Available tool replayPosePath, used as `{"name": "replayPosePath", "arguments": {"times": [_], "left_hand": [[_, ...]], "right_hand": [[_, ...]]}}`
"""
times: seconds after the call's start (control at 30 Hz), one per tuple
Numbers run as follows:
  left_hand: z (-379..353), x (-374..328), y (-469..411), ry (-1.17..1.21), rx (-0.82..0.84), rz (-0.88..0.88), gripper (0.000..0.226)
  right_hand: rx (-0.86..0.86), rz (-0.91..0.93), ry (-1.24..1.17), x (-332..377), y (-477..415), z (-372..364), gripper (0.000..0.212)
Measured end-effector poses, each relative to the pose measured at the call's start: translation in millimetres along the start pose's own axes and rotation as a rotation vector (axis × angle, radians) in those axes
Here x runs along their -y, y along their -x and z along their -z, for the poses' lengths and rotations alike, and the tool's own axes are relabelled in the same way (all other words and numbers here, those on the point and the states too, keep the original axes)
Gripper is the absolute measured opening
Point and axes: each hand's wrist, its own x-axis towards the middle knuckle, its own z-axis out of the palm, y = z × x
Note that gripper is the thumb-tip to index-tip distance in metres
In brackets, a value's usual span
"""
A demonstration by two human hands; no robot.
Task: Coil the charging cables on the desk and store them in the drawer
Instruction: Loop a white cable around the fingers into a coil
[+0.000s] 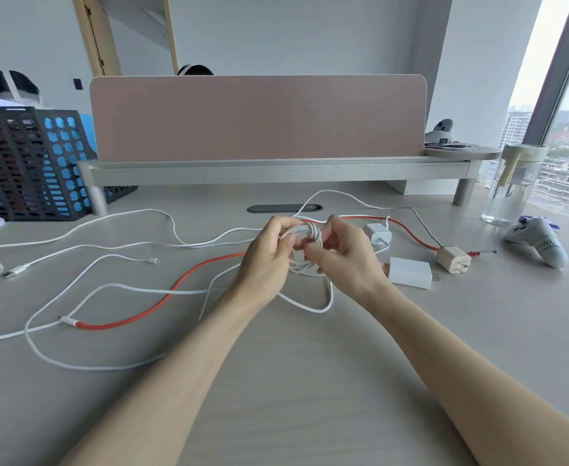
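The step in hand is the coiling of one white cable; storing has not begun, and no drawer is in view. The coil (306, 235) is held a little above the bench (293, 381), between the two hands. The left grip (269, 253) is closed on the left side of the coil, with fingers curled round the turns. The right grip (345, 255) is closed too: thumb and forefinger seem to pinch a strand at the right edge of the coil. So the coil is inside both grips, not beside them.

From the bottom of the coil a loose tail (320, 310) hangs down and makes a loop on the bench just below the hands. I judge that the next move is to wind this tail onto the coil. The left grip must hold firmly, or the turns can spring open.

A red cable (180, 282) and other white cables (15, 271) lie uncoiled on the bench, so most of the task is not yet done.
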Motion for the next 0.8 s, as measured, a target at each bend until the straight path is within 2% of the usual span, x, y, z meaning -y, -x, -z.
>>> {"name": "replayPosePath", "arguments": {"times": [0.2, 0.3, 0.4, 0.47, 0.5, 0.6, 0.63, 0.67, 0.8], "left_hand": [[6.7, 9.3, -0.1, -0.105, 0.013, 0.035, 0.023], [7.2, 8.7, -1.1, -0.140, -0.016, 0.021, 0.024], [7.7, 10.1, -2.5, -0.198, -0.046, 0.010, 0.025], [7.4, 8.1, -1.0, -0.170, -0.057, 0.053, 0.024], [7.9, 6.5, -1.1, -0.025, -0.072, 0.114, 0.024], [9.5, -6.3, -2.8, 0.754, -0.046, 0.352, 0.025], [9.9, -8.7, -4.6, 0.905, -0.026, 0.386, 0.025], [10.2, -10.8, -5.1, 0.974, -0.007, 0.411, 0.026], [12.6, -5.6, -4.0, 0.947, -0.014, 0.468, 0.034]], "right_hand": [[0.137, 0.096, 0.130, -9.2, -6.3, 13.6, 0.033], [0.134, 0.192, 0.317, -7.8, -7.9, 16.0, 0.036], [0.148, 0.281, 0.446, -2.3, -7.0, 17.9, 0.034], [0.209, 0.272, 0.392, -3.1, -8.1, 19.0, 0.025], [0.242, 0.234, 0.285, -2.2, -7.9, 18.9, 0.022], [0.286, 0.112, -0.129, 6.4, -5.7, 20.2, 0.025], [0.294, 0.097, -0.195, 9.6, -4.7, 21.4, 0.025], [0.303, 0.077, -0.225, 10.2, -4.7, 22.0, 0.024], [0.310, -0.064, -0.194, 5.2, -4.8, 21.4, 0.014]]}}
